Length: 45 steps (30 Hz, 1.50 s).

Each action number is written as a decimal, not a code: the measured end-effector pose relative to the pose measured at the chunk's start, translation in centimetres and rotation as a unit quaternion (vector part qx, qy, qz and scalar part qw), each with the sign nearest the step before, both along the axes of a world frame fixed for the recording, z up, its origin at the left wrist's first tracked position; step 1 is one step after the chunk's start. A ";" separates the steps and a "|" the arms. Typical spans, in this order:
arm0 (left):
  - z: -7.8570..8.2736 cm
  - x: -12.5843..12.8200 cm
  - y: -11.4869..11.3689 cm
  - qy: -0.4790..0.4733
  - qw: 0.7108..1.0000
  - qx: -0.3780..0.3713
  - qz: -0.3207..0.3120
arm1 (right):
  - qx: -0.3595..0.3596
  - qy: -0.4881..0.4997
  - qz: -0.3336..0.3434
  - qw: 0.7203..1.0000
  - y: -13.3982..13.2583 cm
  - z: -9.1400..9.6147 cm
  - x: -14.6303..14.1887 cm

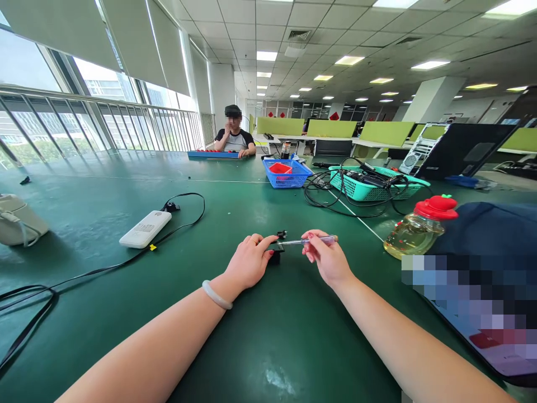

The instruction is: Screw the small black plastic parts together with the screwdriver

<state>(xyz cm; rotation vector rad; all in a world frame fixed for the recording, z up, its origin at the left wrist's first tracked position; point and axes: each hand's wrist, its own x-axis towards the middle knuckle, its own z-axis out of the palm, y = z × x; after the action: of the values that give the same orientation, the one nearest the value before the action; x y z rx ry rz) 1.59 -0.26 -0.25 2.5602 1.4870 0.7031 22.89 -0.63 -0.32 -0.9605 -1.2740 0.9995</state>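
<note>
In the middle of the green table, my left hand (250, 258) is closed, its thumb and fingers pressed on a small black part (274, 257). Some of that part is hidden under my fingers, and I cannot make out its kind. My right hand (326, 256) grips a slim screwdriver (327, 239) by its clear, pale purple handle. The screwdriver lies nearly level, its thin metal shaft pointing left, with the tip at the black part beside my left fingers. Another small black piece (282, 234) shows just beyond the tip.
Left of my hands lies a white power bank (146, 228) with a black cable (104, 263). A blue basket (287, 178) and a green basket (361, 190) with cables stand farther off. Rightward are a red-capped bottle (415, 232) and a dark cap (490, 229). A person (235, 137) sits opposite.
</note>
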 end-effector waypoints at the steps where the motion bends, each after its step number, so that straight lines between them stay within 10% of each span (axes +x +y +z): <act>1: 0.1 -0.1 0.0 0.004 1.000 -0.001 0.023 | 0.004 0.019 -0.021 1.000 0.3 -0.1 0.3; 17: -0.2 -0.3 -0.4 0.101 0.981 -0.032 0.163 | -0.031 -0.252 -0.027 0.967 2.2 -2.7 1.3; 31: -0.9 -0.7 -0.1 0.023 0.992 -0.079 -0.092 | 0.020 -0.316 -0.014 0.949 1.7 -2.1 1.0; 45: -0.7 -1.1 0.8 0.013 0.994 -0.076 0.080 | 0.106 -0.331 0.064 0.935 -0.9 0.1 -0.6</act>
<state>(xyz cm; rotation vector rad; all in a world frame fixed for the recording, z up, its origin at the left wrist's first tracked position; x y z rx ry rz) 0.45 0.53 -0.91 2.3685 1.6975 0.5505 22.34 -1.57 -0.24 -1.0954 -1.9838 0.6219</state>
